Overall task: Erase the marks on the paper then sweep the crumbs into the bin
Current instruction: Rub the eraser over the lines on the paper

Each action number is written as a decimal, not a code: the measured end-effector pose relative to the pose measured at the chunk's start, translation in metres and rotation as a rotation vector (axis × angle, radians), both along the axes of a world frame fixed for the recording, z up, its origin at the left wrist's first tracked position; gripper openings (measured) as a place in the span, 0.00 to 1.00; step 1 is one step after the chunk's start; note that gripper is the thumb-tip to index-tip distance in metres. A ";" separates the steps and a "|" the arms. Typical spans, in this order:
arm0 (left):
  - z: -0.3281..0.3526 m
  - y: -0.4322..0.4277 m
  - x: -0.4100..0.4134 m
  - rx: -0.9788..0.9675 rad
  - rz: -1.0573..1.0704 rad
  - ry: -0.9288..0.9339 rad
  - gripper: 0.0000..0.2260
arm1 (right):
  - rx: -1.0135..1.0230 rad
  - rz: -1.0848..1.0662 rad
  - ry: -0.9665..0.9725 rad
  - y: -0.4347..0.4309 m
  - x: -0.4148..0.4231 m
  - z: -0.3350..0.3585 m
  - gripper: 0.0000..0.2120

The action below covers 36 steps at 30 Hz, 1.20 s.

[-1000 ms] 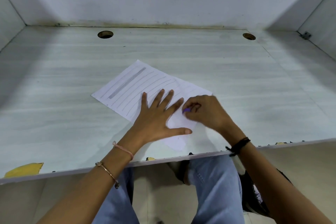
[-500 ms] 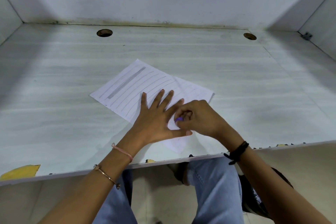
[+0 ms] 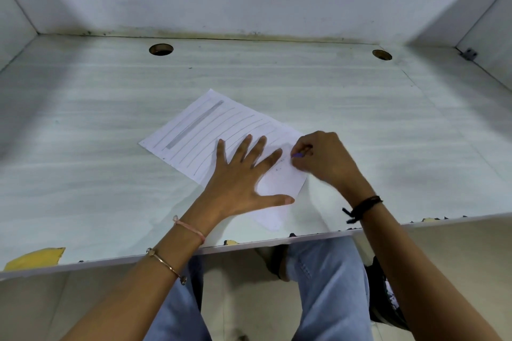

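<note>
1. Left hand (image 3: pixel 238 183): flat, fingers spread, palm pressing the paper (image 3: pixel 199 130) onto the worktop (image 3: pixel 83 174). Right hand (image 3: pixel 324 160): fingers curled, pinching a small purple eraser (image 3: pixel 298 155) with its tip on the sheet's right part. The hands are just beside each other, and I can't tell if they touch.
2. The paper lies skewed mid-worktop, its near corner close to the front edge.
3. Risk: the sheet creases or tears. It is thin and only pinned on one side, so a hard rub towards the free right edge could buckle it.
4. Risk: the sheet slides. The worktop looks smooth, so lighter palm pressure could let it skate.
5. Risk: graphite smears. The thick grey bar (image 3: pixel 194 124) looks dense, so a dirty eraser could drag it into a smudge.
6. Risk: the crumbs (image 3: pixel 278 165) scatter. They are dark specks by the left index fingertip, and a fast stroke or a sleeve could flick them off the front edge onto the lap or the floor.
7. Risk: no bin is in view, so the sweep has no visible target and crumbs would likely be lost on the way.
8. Judged progress: the near-right area looks blank, while the curved pencil lines and the bar are not yet erased.
9. Materials: the paper is white, matte, rectangular and flexible. The eraser is small and probably rubbery, but it is mostly hidden.
10. The worktop is pale laminate with a streaky grain, hard and flat, and has two round cable holes (image 3: pixel 161 49) at the back. Its front edge is chipped, showing yellow patches (image 3: pixel 36 257).
</note>
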<state>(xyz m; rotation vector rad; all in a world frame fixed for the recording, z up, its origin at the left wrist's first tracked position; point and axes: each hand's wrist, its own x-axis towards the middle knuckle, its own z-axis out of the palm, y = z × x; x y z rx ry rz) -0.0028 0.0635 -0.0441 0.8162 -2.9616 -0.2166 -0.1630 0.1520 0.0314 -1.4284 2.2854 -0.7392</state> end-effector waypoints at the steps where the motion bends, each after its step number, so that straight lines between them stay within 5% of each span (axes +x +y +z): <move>1: 0.000 0.000 0.000 0.005 -0.004 0.005 0.44 | 0.030 0.105 -0.023 0.002 0.011 -0.001 0.04; 3: 0.000 -0.001 0.000 0.013 -0.005 0.005 0.44 | 0.061 0.200 -0.074 0.006 0.024 -0.003 0.04; 8: -0.001 -0.001 0.000 -0.005 0.002 0.000 0.44 | 0.007 -0.091 0.006 -0.004 -0.008 -0.001 0.04; 12: -0.001 -0.001 -0.001 -0.003 -0.010 0.006 0.44 | 0.070 0.192 -0.089 0.006 0.027 -0.006 0.04; 17: 0.003 0.000 0.002 0.024 -0.009 -0.007 0.43 | -0.071 -0.179 -0.087 0.003 -0.031 -0.010 0.03; 20: 0.006 0.001 0.001 0.039 0.012 -0.002 0.40 | -0.063 -0.146 -0.106 0.006 -0.034 -0.015 0.04; 25: 0.017 -0.006 -0.019 -0.075 0.008 0.116 0.36 | -0.204 -0.262 -0.424 0.021 -0.045 -0.014 0.05; 36: 0.002 -0.009 -0.035 -0.001 -0.057 0.029 0.40 | -0.054 0.032 -0.083 0.009 -0.010 -0.014 0.03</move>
